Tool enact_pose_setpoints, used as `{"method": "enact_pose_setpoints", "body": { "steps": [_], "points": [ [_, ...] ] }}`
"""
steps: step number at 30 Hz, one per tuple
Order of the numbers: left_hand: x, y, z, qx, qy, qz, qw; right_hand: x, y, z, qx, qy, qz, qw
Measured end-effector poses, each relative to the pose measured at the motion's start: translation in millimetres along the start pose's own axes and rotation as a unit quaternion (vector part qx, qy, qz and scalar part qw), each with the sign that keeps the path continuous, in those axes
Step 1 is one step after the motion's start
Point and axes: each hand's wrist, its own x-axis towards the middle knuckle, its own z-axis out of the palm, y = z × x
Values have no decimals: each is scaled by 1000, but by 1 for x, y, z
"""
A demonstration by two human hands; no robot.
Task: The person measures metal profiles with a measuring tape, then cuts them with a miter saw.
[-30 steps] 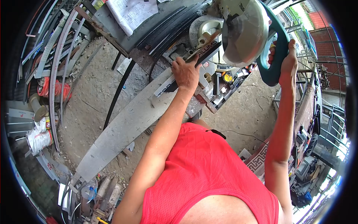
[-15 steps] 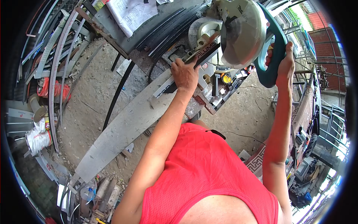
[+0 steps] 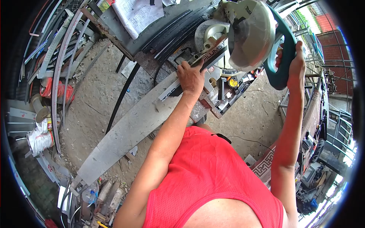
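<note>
My left hand point(image 3: 191, 79) is closed over a printed aluminium profile point(image 3: 170, 92), pressing it along the fence of a miter saw point(image 3: 249, 43). Black and white film with lettering covers the profile, and its far part runs up to the saw's clear blade guard. The blade itself is hidden behind that guard. At the right, my right hand point(image 3: 297, 66) wraps round the saw's green loop handle point(image 3: 280, 78), with some fingertips showing through the loop.
A long grey board point(image 3: 125, 129) extends from the saw toward the lower left. Dark strips point(image 3: 171, 36) and paper drawings point(image 3: 138, 17) lie on the bench behind. A yellow tape measure point(image 3: 232, 82) sits beside the saw. Metal offcuts point(image 3: 74, 45) crowd the left side.
The whole view has shifted slightly, so everything appears a little farther right and lower. Both hands keep their grips, and the profile shows no clear movement against the saw.
</note>
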Motion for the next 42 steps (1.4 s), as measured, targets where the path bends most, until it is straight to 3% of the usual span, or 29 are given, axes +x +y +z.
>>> {"method": "enact_pose_setpoints", "body": {
  "steps": [26, 42],
  "points": [
    [1, 0, 4, -5, 6, -3, 1000, -13, 30, 4, 27, 8, -3, 1000],
    [-3, 2, -3, -24, 25, 2, 999, -29, 138, 17, 82, 14, -130, 988]
  ]
}}
